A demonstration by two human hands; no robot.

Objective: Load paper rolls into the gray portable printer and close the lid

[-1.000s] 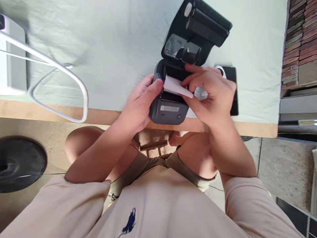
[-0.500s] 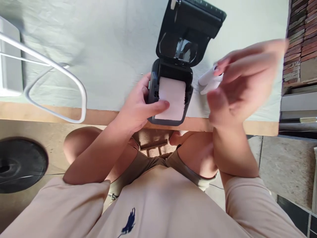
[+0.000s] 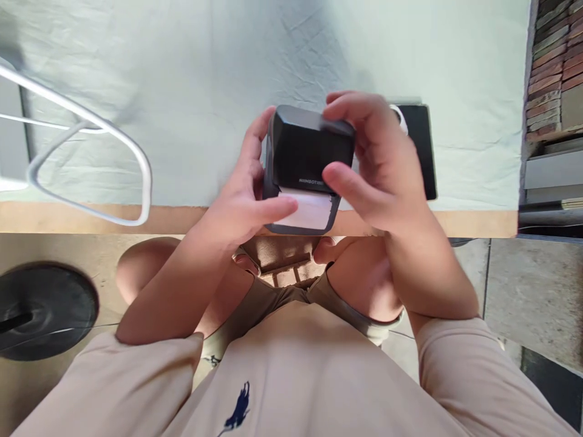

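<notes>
A black label printer (image 3: 296, 142) sits near the table's front edge with its lid down over the body. White paper (image 3: 310, 209) sticks out below the lid at the near end. My left hand (image 3: 248, 188) wraps the printer's left side, its thumb lying on the paper. On the lid's right side rests my right hand (image 3: 371, 158), thumb near the printed lettering and fingers curled over the far right corner. Part of a white paper roll (image 3: 399, 118) shows behind the right hand, beside a dark flat phone-like device (image 3: 423, 152).
A white cable loop (image 3: 146, 176) and a pale box (image 3: 11, 133) occupy the table's left end. The cloth-covered table ends at a wooden front edge (image 3: 91, 218). A black round base (image 3: 50, 309) stands on the floor at left. Stacked bricks (image 3: 546, 79) lie beyond the right edge.
The printer's lid has swung from standing open to down over the body. My right hand has moved left from the white roll onto the lid; my left hand keeps its hold.
</notes>
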